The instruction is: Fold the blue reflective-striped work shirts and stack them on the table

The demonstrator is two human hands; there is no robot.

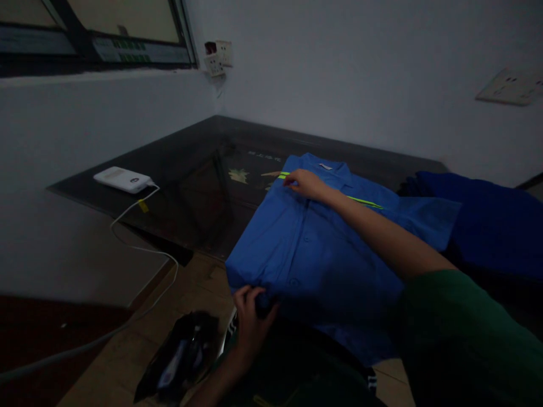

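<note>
A blue work shirt (314, 249) with a yellow-green stripe lies buttoned-side up on a dark glass-topped table (199, 169), its lower part hanging over the near edge. My left hand (250, 316) is closed on the shirt's hem at the near left corner. Reaching across the shirt, my right hand (305, 183) lies on the far left shoulder by the stripe, fingers curled onto the cloth. A green sleeve covers my right upper arm.
A white power bank (123, 179) with a white cable (139, 243) sits at the table's left end. Darker blue clothing (487, 220) is piled at the right. A black bag (182, 356) lies on the tiled floor below. Wall sockets (217, 56) are in the corner.
</note>
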